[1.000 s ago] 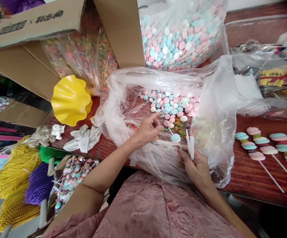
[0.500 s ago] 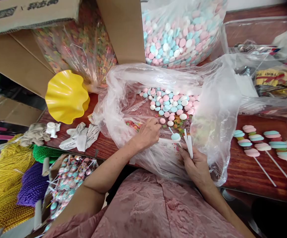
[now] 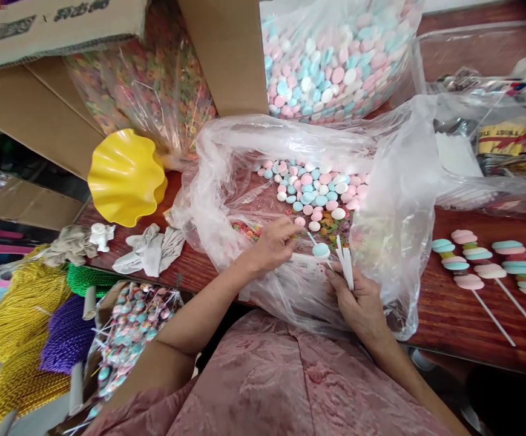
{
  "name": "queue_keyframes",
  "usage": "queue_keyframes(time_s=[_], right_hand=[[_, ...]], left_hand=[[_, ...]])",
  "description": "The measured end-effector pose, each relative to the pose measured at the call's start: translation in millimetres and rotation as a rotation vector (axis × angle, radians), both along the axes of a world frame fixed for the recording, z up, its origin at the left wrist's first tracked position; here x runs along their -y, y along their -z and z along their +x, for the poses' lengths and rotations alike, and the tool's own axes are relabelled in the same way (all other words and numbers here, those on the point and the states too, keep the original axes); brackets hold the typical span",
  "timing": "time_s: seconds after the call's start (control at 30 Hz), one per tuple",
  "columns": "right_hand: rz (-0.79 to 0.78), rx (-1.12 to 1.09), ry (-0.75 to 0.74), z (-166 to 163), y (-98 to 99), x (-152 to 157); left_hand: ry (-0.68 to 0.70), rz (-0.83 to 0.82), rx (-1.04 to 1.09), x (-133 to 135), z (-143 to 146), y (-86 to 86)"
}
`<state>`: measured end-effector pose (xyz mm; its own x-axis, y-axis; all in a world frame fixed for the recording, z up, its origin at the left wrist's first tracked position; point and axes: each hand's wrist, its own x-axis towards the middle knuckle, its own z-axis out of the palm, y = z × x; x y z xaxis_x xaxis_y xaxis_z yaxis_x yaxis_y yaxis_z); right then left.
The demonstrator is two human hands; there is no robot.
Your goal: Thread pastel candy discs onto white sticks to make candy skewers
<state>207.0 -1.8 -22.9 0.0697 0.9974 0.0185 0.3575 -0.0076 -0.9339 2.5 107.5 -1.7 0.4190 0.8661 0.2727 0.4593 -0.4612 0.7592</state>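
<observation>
My right hand is closed around several white sticks. One stick slants up to the left with a pale blue candy threaded on it, its tip poking out above. My left hand is beside that tip, thumb and fingers drawn together; what they pinch, if anything, is hidden. Just beyond lies a pile of pink, blue and white candies inside an open clear plastic bag. Ring-shaped gummies lie at the near edge of the pile, with more gummies to the left.
Finished candy skewers lie on the wooden table at right. A yellow wavy bowl, gloves and a small white figure are at left. Behind stand a large candy bag and cardboard box.
My left hand has shifted slightly toward the stick's tip, its index finger reaching farther right. My right hand keeps its hold on the sticks. The view has moved a little.
</observation>
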Motion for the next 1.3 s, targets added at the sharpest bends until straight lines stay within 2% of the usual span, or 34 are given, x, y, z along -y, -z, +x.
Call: queue_keyframes(time_s=[0.13,0.23,0.3,0.37,0.53,0.63,0.7,0.87,0.93,1.0,1.17,1.3], right_hand=[[0.02,-0.018,-0.041,-2,-1.8,0],[0.042,-0.003,-0.071,-5,-7.9,-1],[0.065,0.042,-0.095,-7,-13.6,-2],[0.101,0.114,-0.124,-9,-19.0,-2],[0.15,0.26,-0.139,-11,-24.8,0],[0.128,0.255,-0.128,-12,-23.1,1],[0.122,0.225,-0.128,-12,-21.5,2],[0.176,0.217,-0.187,-10,-22.7,1],[0.198,0.255,-0.219,-9,-24.5,0],[0.221,0.293,-0.251,-8,-25.3,-1],[0.268,0.362,-0.293,0,-23.1,0],[0.283,0.384,-0.303,4,-22.1,3]], left_hand=[[-0.1,-0.396,0.553,3,-1,-10.3],[-0.137,-0.537,0.741,9,-2,-15.6],[-0.185,-0.499,0.781,14,-2,-15.3],[-0.213,-0.369,0.745,19,-2,-13.8],[-0.162,0.134,0.373,28,-5,-16.7],[-0.093,0.268,0.258,32,-6,-19.3],[-0.115,0.183,0.318,33,-5,-18.4],[-0.189,-0.317,0.771,31,-4,-11.9],[-0.2,-0.42,0.847,31,-5,-10.7],[-0.211,-0.424,0.851,31,-5,-10.7],[-0.189,-0.267,0.721,30,-6,-11.3],[-0.164,-0.288,0.689,29,-8,-13.0]])
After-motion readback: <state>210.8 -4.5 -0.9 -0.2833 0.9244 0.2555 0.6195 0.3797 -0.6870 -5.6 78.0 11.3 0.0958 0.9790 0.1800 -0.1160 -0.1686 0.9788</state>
